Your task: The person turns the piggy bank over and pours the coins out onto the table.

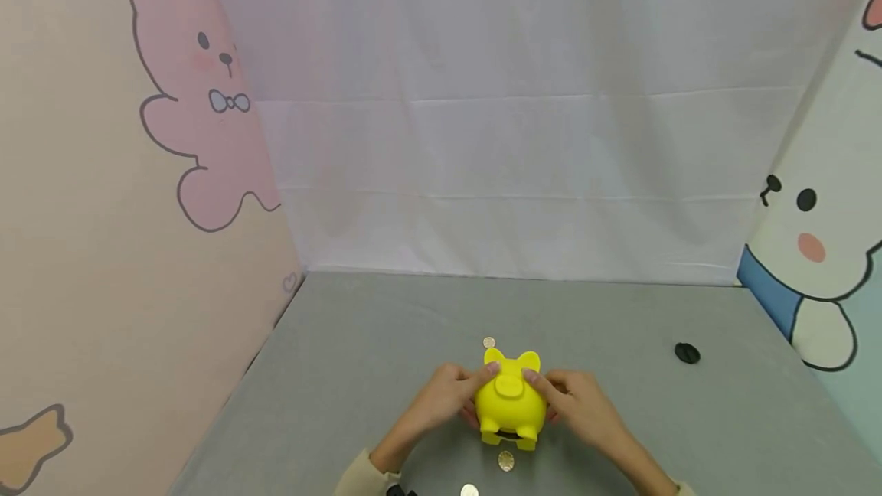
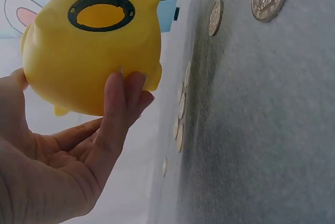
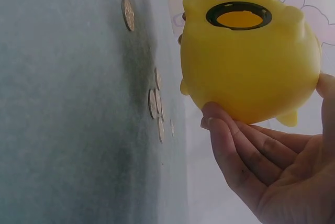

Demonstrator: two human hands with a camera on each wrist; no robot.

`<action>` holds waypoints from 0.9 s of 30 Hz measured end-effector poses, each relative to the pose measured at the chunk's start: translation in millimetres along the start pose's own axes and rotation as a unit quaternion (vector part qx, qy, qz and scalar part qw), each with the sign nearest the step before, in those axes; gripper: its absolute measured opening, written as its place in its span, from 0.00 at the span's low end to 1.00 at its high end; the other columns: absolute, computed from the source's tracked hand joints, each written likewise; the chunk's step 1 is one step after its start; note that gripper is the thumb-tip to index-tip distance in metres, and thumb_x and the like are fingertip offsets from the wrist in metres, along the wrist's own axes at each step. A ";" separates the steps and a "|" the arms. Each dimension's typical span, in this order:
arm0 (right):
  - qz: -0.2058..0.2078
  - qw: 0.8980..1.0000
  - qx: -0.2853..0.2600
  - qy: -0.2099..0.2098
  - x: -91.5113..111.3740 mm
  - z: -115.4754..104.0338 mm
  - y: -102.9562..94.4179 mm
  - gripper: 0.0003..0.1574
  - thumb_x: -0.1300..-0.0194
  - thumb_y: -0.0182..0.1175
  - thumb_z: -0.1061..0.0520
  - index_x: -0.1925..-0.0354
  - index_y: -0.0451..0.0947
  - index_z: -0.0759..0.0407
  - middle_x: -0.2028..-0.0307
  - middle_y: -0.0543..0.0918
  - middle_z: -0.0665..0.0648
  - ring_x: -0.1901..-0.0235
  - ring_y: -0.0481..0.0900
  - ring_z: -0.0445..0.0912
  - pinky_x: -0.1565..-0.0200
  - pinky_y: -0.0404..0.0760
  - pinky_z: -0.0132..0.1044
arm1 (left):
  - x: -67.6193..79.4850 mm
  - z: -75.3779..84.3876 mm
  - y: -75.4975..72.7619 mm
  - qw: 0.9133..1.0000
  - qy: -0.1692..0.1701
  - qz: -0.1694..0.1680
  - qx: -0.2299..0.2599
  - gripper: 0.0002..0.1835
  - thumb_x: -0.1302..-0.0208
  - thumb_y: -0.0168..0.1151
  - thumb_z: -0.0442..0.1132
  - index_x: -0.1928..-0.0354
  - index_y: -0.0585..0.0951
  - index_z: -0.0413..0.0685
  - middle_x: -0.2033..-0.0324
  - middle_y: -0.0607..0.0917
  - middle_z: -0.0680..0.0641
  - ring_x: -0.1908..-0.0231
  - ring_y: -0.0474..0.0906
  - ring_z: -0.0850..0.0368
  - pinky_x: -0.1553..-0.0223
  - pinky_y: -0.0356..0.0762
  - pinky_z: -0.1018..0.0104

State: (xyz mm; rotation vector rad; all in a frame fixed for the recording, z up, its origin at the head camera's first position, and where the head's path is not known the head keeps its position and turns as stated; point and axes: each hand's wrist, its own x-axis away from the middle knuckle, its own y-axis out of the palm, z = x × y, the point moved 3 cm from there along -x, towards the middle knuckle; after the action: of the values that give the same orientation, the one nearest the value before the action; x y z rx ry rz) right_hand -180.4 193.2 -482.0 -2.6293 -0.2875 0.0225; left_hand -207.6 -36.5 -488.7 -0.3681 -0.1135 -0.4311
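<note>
Both hands hold a yellow piggy bank above the grey table, its snout toward the head camera. My left hand grips its left side, thumb beside the snout. On the other side, my right hand grips it with the thumb on the face and the fingers behind. The wrist views show an uncovered round hole with a black rim in the pig's underside. Several coins lie on the table below, partly hidden from the head view. One coin shows just in front of the pig's feet.
A black oval plug lies on the table at the right. Another coin lies behind the pig, and one more at the bottom edge of the head view. A white cloth hangs behind the table, between walls with cartoon animals.
</note>
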 end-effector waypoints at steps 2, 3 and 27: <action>-0.001 1.000 0.004 0.001 -0.2 0.8 -0.8 0.28 0.22 0.57 0.38 0.60 0.88 0.60 0.69 0.89 0.53 0.73 0.84 0.47 0.71 0.85 0.35 | -0.8 -1.1 -0.2 1.000 0.006 -0.003 -0.007 0.35 0.28 0.59 0.68 0.66 0.91 0.41 0.78 0.90 0.41 0.77 0.88 0.35 0.70 0.90 0.48; 0.000 1.000 0.010 -0.001 -0.1 1.6 -1.5 0.28 0.23 0.58 0.37 0.58 0.88 0.60 0.66 0.90 0.53 0.71 0.86 0.45 0.69 0.86 0.34 | -1.3 -1.6 -0.5 1.000 0.015 -0.006 -0.011 0.33 0.29 0.61 0.67 0.63 0.92 0.42 0.74 0.91 0.42 0.76 0.89 0.38 0.69 0.90 0.50; 0.165 0.901 0.118 -0.383 11.0 7.7 -12.3 0.69 0.68 0.90 0.57 0.27 0.72 0.64 0.36 0.85 0.62 0.48 0.89 0.51 0.37 0.77 0.19 | 1.6 7.2 -1.6 0.906 0.378 0.080 -0.171 0.59 0.59 0.90 0.40 0.23 0.68 0.45 0.33 0.76 0.42 0.33 0.79 0.43 0.36 0.83 0.61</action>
State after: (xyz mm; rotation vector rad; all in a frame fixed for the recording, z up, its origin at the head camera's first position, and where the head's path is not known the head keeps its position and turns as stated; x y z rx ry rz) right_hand -172.6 209.6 -482.5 -2.2723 -0.0775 1.1449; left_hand -207.0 -35.8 -481.2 -0.5274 0.7574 -0.4059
